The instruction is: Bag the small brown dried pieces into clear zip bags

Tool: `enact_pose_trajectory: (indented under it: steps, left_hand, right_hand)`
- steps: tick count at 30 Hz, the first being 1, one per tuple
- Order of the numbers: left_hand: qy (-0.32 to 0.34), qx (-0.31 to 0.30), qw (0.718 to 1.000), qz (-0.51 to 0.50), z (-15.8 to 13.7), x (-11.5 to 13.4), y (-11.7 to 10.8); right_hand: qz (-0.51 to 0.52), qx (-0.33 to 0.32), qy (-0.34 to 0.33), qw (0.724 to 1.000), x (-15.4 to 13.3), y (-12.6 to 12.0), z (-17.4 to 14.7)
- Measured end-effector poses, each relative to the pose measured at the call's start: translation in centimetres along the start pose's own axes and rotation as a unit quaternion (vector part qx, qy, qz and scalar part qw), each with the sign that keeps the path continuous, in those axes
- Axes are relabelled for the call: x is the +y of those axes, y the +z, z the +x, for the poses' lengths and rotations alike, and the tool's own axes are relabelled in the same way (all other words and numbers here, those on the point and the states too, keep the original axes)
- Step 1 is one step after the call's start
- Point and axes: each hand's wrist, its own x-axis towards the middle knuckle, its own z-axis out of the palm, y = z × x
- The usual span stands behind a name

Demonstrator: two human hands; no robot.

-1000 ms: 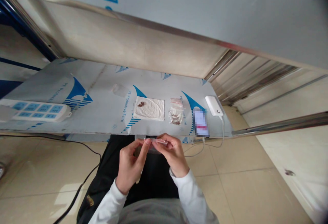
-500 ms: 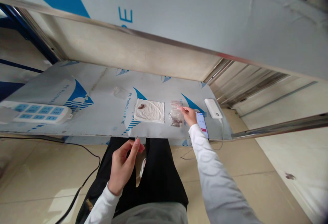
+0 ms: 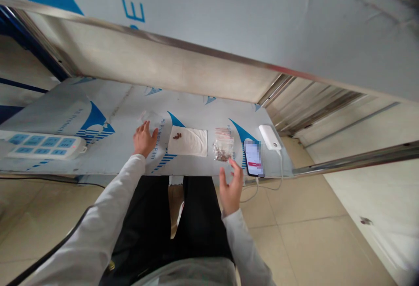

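Observation:
My left hand [image 3: 145, 140] reaches over the shelf with its fingers apart, at the near side of a clear plastic bag [image 3: 151, 116]. To its right a white cloth [image 3: 191, 143] lies flat, with several small dark brown pieces [image 3: 177, 136] on its left part. Beyond the cloth's right side is a clear zip bag [image 3: 223, 148] of small brown pieces. Just in front of that bag, near the shelf's edge, my right hand [image 3: 231, 185] hovers with thumb and fingers spread and nothing visible between them.
A phone [image 3: 253, 158] and a white power bank [image 3: 270, 137] with a cable lie on the right. At the left is a white power strip [image 3: 47, 145]. An upper shelf [image 3: 229, 20] overhangs the film-covered lower shelf [image 3: 118, 146].
My left hand has gone from above my lap forward to the clear bag and opened. My right hand has drawn back from the zip bag toward me, its fingers now spread.

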Motion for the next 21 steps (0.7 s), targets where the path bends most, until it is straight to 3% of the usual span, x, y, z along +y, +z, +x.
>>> enact_pose_trajectory:
  steps: [4, 7, 12, 16, 19, 21]
  left_hand:
    - [0.031, -0.04, 0.999, 0.015, 1.7, -0.1, 0.2]
    - [0.035, -0.041, 0.998, 0.034, 1.4, -0.1, 0.1]
    - [0.003, -0.002, 0.999, 0.05, 0.4, 0.1, -0.1]
    - [-0.028, 0.046, 0.998, 0.044, -1.3, 1.0, -1.5]
    - [-0.039, 0.101, 0.994, 0.022, -5.0, 2.8, -3.1]
    - [0.021, 0.147, 0.987, -0.059, -8.6, 4.4, -4.1]
  right_hand:
    - [0.045, -0.088, 0.045, 0.994, -3.7, -1.4, -7.2]
    - [0.06, -0.118, 0.059, 0.989, -4.5, -1.7, -9.0]
    - [0.077, -0.136, 0.047, 0.987, -4.8, -1.8, -7.6]
    - [0.125, -0.165, 0.058, 0.977, -5.5, -1.2, -6.3]
    - [0.199, -0.193, 0.117, 0.954, -6.7, 0.0, -4.5]
    - [0.257, -0.217, 0.167, 0.927, -7.8, 0.9, -2.6]
